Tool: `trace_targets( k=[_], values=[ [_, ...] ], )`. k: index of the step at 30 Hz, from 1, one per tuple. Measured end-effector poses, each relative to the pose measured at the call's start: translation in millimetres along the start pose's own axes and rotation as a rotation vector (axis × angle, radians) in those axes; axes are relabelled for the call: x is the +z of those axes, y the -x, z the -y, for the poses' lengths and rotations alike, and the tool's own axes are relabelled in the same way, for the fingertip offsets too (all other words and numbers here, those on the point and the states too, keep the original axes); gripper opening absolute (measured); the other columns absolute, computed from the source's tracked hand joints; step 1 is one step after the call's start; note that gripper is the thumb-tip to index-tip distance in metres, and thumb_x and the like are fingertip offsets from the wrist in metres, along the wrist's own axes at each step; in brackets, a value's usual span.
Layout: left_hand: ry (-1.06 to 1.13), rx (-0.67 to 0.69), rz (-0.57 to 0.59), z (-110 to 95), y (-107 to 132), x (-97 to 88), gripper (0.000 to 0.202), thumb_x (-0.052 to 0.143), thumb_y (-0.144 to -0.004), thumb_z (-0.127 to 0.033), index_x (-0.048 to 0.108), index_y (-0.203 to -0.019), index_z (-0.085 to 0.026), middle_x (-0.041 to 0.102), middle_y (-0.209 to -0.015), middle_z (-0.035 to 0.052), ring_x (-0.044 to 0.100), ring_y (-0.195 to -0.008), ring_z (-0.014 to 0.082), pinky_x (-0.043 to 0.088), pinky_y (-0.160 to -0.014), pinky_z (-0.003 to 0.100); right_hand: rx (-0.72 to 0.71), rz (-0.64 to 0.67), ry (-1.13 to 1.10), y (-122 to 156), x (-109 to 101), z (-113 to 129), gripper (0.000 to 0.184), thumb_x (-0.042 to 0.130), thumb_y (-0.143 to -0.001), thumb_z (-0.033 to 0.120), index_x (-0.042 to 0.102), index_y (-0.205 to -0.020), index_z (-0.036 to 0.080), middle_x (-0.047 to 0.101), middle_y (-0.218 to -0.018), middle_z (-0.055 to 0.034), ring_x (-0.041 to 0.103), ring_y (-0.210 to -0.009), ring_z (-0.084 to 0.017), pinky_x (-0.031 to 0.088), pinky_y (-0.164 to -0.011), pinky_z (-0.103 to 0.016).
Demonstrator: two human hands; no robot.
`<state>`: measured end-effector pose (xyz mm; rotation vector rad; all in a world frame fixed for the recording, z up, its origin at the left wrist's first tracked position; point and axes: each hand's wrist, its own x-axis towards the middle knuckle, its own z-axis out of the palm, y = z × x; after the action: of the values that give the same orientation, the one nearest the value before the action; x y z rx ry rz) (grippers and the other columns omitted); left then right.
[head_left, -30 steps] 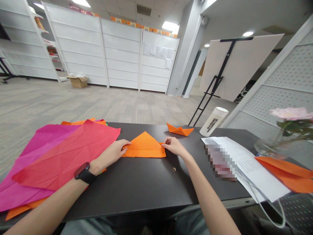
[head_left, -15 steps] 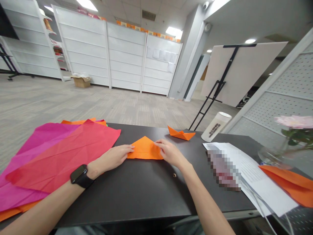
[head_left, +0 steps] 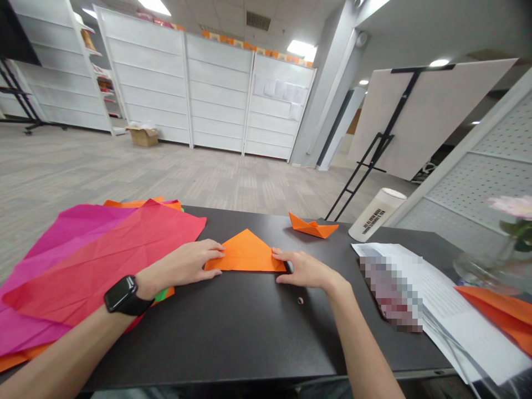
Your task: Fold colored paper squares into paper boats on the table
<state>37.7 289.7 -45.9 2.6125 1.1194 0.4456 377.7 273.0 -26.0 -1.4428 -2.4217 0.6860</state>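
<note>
A folded piece of orange paper [head_left: 246,252] lies on the dark table with its peak pointing away from me. My left hand [head_left: 197,261] touches its left end, fingertips on the slanted edge and thumb apart near the bottom edge. At the right end, my right hand [head_left: 306,269] rests its fingertips on the paper, and a gap shows between them and the thumb. Both hands are open around the paper's lower corners. Beyond my right hand sits an orange paper boat [head_left: 313,226].
Pink, magenta and orange sheets [head_left: 108,249] are piled at left. A white cylinder [head_left: 377,214], printed papers [head_left: 440,293], a pixelated item [head_left: 390,293], another orange paper [head_left: 499,310] and a flower vase [head_left: 486,266] stand or lie at right. A tiny ring-like bit [head_left: 300,301] lies near my right wrist.
Both hands have shifted outward along the folded paper, and their thumbs have come away from the fingers. More of the paper's lower corners shows. The view has turned slightly.
</note>
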Motion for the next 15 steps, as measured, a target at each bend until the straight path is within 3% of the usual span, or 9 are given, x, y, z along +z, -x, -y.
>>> trace_targets(
  k=[2,8,15],
  values=[
    [-0.035,0.007,0.01,3,1,-3.0,0.033,0.06,-0.088,-0.04,0.07,-0.116,-0.027,0.067,-0.128,0.0067,0.062,-0.118,0.0262,0.044,-0.104,0.036,-0.023,-0.007,-0.018,0,0,-1,0.06,0.083,-0.065,0.034,0.068,-0.122,0.021,0.056,-0.141,-0.0112,0.053,-0.13,-0.034,0.039,-0.111,-0.048],
    [-0.052,-0.011,-0.023,4,2,-2.7,0.029,0.05,-0.089,-0.026,0.069,-0.111,-0.028,0.072,-0.111,0.0051,0.068,-0.103,0.0251,0.05,-0.092,0.034,-0.124,-0.062,0.081,-6,3,-1,0.033,0.063,-0.081,0.017,0.071,-0.113,0.019,0.064,-0.131,-0.0111,0.062,-0.117,-0.027,0.044,-0.105,-0.042],
    [0.009,-0.03,-0.104,17,-7,9.8,0.032,0.036,-0.098,-0.028,0.059,-0.119,-0.02,0.068,-0.116,0.0089,0.065,-0.106,0.0252,0.05,-0.092,0.038,-0.089,-0.226,0.139,-19,10,-5,0.026,0.048,-0.088,0.01,0.072,-0.092,0.018,0.071,-0.094,-0.0073,0.066,-0.089,-0.021,0.048,-0.082,-0.033]
  ],
)
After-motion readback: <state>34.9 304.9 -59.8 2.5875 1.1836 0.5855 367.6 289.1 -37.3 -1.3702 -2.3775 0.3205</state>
